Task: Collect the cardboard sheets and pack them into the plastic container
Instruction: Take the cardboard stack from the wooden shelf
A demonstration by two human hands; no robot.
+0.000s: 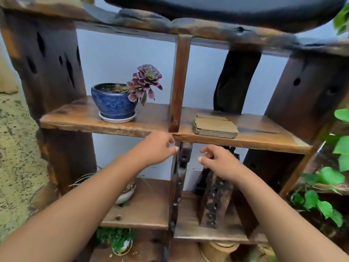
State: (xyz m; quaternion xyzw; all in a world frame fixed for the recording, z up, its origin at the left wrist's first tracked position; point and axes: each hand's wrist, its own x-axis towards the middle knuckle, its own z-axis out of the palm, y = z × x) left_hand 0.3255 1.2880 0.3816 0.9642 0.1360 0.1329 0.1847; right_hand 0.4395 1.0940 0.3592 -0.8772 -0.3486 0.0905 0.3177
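Observation:
A stack of brown cardboard sheets (215, 126) lies on the right half of the middle shelf (264, 137) of a dark wooden rack. My left hand (156, 146) hovers just below the shelf's front edge, left of the stack, fingers loosely curled and holding nothing. A little lower, under the stack, my right hand (217, 159) is also empty with its fingers bent and apart. Neither hand touches the cardboard. No plastic container is in view.
A blue pot with a purple succulent (117, 103) stands on the shelf's left half, beyond a wooden divider post (179, 82). The lower shelf holds a dark wooden piece (215, 201) and a small planter. Green leaves (328, 176) crowd the right side.

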